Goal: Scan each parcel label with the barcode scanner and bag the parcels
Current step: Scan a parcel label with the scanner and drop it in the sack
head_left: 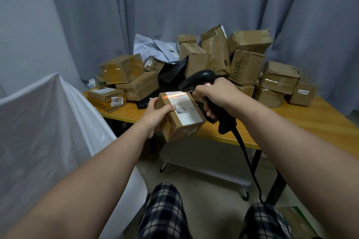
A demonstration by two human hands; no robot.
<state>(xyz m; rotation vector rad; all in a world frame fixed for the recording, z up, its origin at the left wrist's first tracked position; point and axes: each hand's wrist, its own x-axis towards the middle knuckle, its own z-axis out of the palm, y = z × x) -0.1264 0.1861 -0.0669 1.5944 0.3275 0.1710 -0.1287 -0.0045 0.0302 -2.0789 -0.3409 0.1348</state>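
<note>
My left hand (158, 115) grips a small cardboard parcel (181, 122) by its left side, held above the front edge of the table. A white label (184, 107) faces up on the parcel, and a red scan line crosses its far end. My right hand (210, 96) holds a black barcode scanner (200, 81) by its handle, with the head pointing left and down at the label. The scanner's black cable hangs down toward the floor.
A yellow wooden table (310, 120) carries a heap of cardboard boxes (246, 64), grey mailer bags (155, 48) and a flat box marked 4023 (117, 101). A large white bag (50, 132) stands open at the left. My knees in checked trousers are below.
</note>
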